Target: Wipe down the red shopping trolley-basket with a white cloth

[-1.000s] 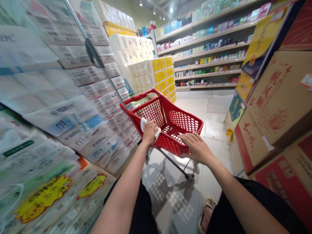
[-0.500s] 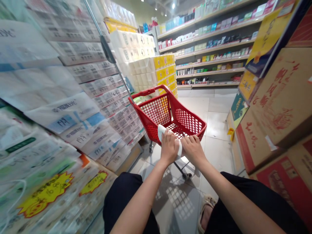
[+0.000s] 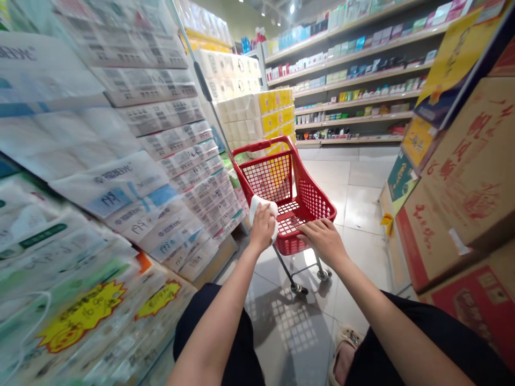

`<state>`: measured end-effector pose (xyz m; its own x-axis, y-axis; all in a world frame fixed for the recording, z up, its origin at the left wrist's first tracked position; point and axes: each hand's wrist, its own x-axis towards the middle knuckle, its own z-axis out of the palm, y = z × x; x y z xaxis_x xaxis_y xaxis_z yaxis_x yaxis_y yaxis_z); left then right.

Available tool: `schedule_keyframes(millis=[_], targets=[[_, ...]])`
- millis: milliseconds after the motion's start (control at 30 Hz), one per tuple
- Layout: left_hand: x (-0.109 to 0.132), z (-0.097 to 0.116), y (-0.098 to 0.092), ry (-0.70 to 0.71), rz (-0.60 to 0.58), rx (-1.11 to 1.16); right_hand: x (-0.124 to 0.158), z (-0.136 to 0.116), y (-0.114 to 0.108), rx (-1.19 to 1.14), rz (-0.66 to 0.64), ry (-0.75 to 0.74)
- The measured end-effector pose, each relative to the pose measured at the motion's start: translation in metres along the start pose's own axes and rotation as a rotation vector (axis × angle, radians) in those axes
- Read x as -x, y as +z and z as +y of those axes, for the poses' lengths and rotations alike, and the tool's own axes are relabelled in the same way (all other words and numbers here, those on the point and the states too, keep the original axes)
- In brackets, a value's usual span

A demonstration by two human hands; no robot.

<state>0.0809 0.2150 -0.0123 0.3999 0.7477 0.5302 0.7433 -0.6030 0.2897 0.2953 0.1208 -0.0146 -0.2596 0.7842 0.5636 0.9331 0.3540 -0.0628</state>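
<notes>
A small red shopping cart (image 3: pixel 308 201) with a lattice basket stands in front of me on the floor tiles. My left hand (image 3: pixel 263 228) is closed on a folded white cloth (image 3: pixel 255 210), pressing it at the left corner of the basket's near end. On the near rim, toward the right corner, my right hand (image 3: pixel 323 239) rests with its fingers bent over the edge; its palm side is hidden. The basket's slatted bottom shows, with nothing lying on it. A metal pole with a dark grip (image 3: pixel 202 80) rises from the cart's far left corner.
Tall stacks of packaged tissue paper (image 3: pixel 132 187) line the left side, with yellow price tags (image 3: pixel 82 316) low down. Cardboard boxes (image 3: pixel 470 182) are piled on the right. Shelves of small boxed goods (image 3: pixel 350 80) stand behind. My knees flank the near space.
My left hand has moved left with the cloth, away from the right hand, toward the basket's left corner. The right hand stays on the near rim. The cart appears slightly turned.
</notes>
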Motion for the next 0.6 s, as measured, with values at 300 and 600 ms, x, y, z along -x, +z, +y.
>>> schedule_keyframes(millis=[300, 600], targets=[[0.067, 0.065, 0.008, 0.028, 0.069, -0.034, -0.006, -0.007, 0.002, -0.032, 0.003, -0.016], [0.035, 0.009, -0.028, 0.1, -0.014, -0.041, 0.01, 0.03, -0.008, -0.018, 0.021, 0.045]])
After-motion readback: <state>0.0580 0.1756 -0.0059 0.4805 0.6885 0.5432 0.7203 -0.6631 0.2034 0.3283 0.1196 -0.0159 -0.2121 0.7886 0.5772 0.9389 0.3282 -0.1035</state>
